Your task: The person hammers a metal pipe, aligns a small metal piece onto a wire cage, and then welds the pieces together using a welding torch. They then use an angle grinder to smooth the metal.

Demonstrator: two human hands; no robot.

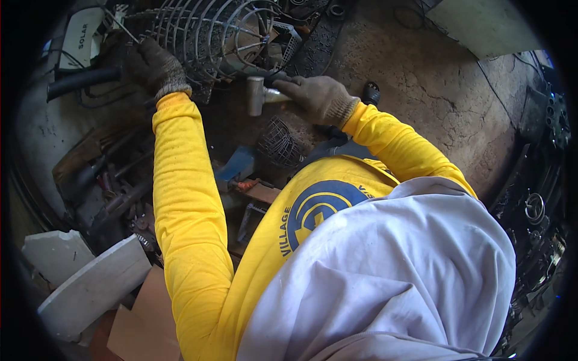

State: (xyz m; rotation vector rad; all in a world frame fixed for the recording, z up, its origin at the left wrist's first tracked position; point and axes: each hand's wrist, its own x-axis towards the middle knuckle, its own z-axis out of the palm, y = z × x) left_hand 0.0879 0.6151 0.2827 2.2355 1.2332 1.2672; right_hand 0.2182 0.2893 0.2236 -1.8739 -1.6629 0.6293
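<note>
A brown knit glove covers my left hand [155, 67], whose fingers are closed at the end of a thin metal rod [123, 25] slanting up to the left. Beside it lies a large round cage of bent metal bars [208, 33], with rings and spokes. A black tubular handle [84, 82] sticks out to the left of that hand; whether the hand touches it I cannot tell. My right hand [322, 97], gloved alike, grips a hammer [256, 96] by its handle. The hammer's metal head hangs just below the cage's near edge, apart from it.
A white box [81, 37] with cables stands at the upper left. A small wire basket [280, 141] sits on the ground before me. Broken white slabs [96, 289] and cardboard [147, 319] lie lower left. Metal scrap [536, 210] lines the right side.
</note>
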